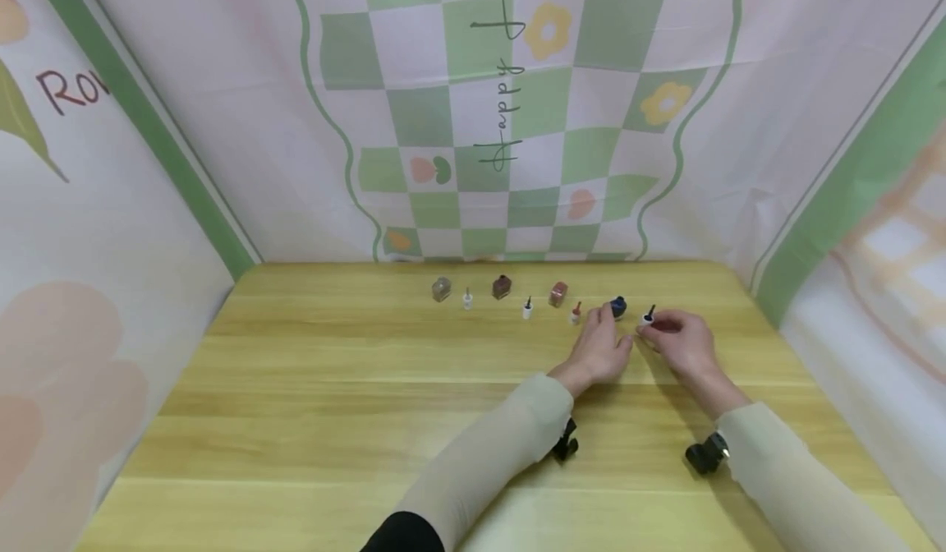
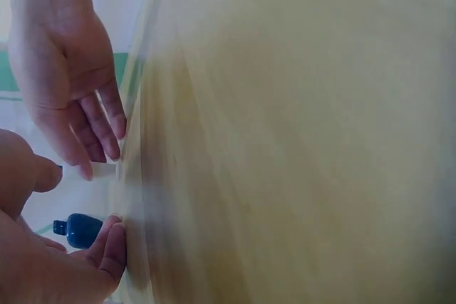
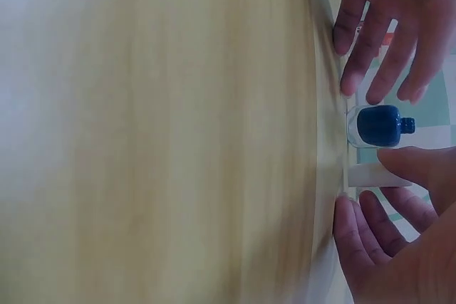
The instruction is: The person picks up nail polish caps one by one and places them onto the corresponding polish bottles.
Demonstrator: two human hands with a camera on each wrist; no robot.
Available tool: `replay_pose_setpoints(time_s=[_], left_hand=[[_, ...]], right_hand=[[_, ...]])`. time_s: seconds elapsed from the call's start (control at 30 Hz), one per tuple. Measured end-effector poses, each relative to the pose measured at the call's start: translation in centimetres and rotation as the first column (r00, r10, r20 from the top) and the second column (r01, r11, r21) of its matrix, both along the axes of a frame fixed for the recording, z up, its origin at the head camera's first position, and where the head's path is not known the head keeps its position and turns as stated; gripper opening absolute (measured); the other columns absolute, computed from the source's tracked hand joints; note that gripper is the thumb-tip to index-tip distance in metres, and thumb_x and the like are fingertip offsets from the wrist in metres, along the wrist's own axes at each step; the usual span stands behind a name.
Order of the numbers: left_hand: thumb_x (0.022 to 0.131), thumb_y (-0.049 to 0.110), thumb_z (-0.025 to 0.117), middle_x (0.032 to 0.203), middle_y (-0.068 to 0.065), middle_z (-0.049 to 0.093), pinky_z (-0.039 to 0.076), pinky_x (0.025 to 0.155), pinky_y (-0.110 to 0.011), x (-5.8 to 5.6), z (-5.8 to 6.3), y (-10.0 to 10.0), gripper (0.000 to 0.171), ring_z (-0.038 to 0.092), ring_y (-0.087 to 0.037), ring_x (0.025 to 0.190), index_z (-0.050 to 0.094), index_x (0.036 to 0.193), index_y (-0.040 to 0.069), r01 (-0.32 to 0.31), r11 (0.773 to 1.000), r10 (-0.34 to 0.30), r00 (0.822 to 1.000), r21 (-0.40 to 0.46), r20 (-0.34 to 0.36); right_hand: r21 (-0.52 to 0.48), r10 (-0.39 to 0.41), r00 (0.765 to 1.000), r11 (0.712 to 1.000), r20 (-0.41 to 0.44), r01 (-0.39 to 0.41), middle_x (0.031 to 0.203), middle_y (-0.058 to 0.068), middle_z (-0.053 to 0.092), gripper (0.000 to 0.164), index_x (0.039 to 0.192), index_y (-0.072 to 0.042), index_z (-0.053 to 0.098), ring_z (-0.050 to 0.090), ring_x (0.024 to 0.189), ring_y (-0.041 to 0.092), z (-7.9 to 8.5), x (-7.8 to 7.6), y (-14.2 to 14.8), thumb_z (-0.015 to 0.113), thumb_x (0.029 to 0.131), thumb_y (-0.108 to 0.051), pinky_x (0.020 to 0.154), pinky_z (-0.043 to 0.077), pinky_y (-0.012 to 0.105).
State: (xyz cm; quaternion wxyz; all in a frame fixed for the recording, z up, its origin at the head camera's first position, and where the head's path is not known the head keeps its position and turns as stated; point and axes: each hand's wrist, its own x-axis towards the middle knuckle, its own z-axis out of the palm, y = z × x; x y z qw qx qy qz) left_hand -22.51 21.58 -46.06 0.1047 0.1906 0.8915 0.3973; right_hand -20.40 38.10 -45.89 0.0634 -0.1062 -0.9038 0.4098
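Note:
In the head view my right hand pinches a white nail polish cap standing on the table with its dark brush pointing up. The right wrist view shows this cap between thumb and finger. My left hand lies beside the dark blue nail polish bottle, fingers fairly straight. Seen from the right wrist, those fingers end close to the uncapped blue bottle; whether they touch it I cannot tell. Part of the blue bottle is hidden behind left fingers in the left wrist view.
Left of my hands, a clear-grey bottle, a dark brown bottle and a pink-red bottle form a row. White caps with upright brushes alternate with them. A patterned cloth hangs behind the wooden table.

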Motion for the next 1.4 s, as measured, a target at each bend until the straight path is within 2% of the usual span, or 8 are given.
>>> replay_pose_setpoints(time_s=[0.13,0.37,0.63,0.9,1.2,1.4], left_hand=[[0.108,0.033,0.05,0.165,-0.008,0.028,0.036,0.118,-0.03,-0.2,0.0,0.3,0.068,0.038,-0.02,0.147,0.018,0.163,0.01,-0.025,1.0,0.025,1.0,0.005,0.011],[0.107,0.03,0.052,0.164,-0.008,0.029,0.035,0.118,-0.029,-0.6,-0.4,1.1,0.067,0.039,-0.021,0.147,0.021,0.163,0.01,-0.084,0.996,0.084,0.996,0.025,0.018],[0.106,0.026,0.055,0.161,-0.006,0.035,0.038,0.116,-0.028,-1.1,-1.0,2.0,0.063,0.043,-0.019,0.143,0.027,0.161,0.011,-0.126,0.991,0.127,0.992,0.046,-0.011],[0.106,0.026,0.056,0.153,-0.004,0.046,0.042,0.112,-0.026,-2.0,-1.1,2.3,0.056,0.051,-0.016,0.136,0.036,0.157,0.012,-0.154,0.988,0.154,0.987,0.001,-0.053],[0.105,0.027,0.058,0.137,0.0,0.057,0.049,0.104,-0.023,-2.2,-0.9,2.4,0.042,0.059,-0.012,0.121,0.052,0.145,0.015,-0.187,0.981,0.182,0.979,-0.056,-0.091],[0.104,0.029,0.06,0.132,0.0,0.061,0.052,0.099,-0.024,-2.4,-1.0,2.6,0.038,0.063,-0.013,0.115,0.058,0.139,0.015,-0.209,0.976,0.201,0.973,-0.065,-0.117]], right_hand=[[-0.012,0.002,1.0,1.0,0.0,-0.002,0.122,0.029,0.064,0.042,0.127,0.01,0.062,0.063,0.088,0.012,0.3,0.5,0.2,0.069,0.098,-0.02,0.07,0.057,0.018],[-0.07,0.014,1.0,0.997,0.021,-0.013,0.126,0.031,0.062,0.049,0.133,0.012,0.057,0.067,0.094,0.02,1.3,1.6,0.3,0.067,0.101,-0.024,0.074,0.06,0.024],[-0.078,0.023,1.0,0.997,0.014,-0.022,0.128,0.033,0.06,0.056,0.137,0.014,0.051,0.066,0.089,0.011,1.7,2.1,1.0,0.066,0.102,-0.028,0.075,0.06,0.022],[-0.064,0.035,0.999,0.997,0.015,-0.034,0.127,0.031,0.061,0.055,0.136,0.012,0.053,0.066,0.089,0.009,1.8,2.0,1.4,0.065,0.102,-0.03,0.075,0.059,0.021],[-0.082,0.034,0.999,0.996,0.016,-0.032,0.126,0.03,0.061,0.055,0.135,0.012,0.053,0.066,0.089,0.008,2.1,2.4,1.5,0.066,0.102,-0.03,0.077,0.06,0.022],[-0.056,0.032,0.999,0.998,0.014,-0.031,0.125,0.029,0.062,0.053,0.133,0.01,0.055,0.065,0.087,0.006,2.2,2.6,1.7,0.065,0.102,-0.032,0.076,0.059,0.021]])
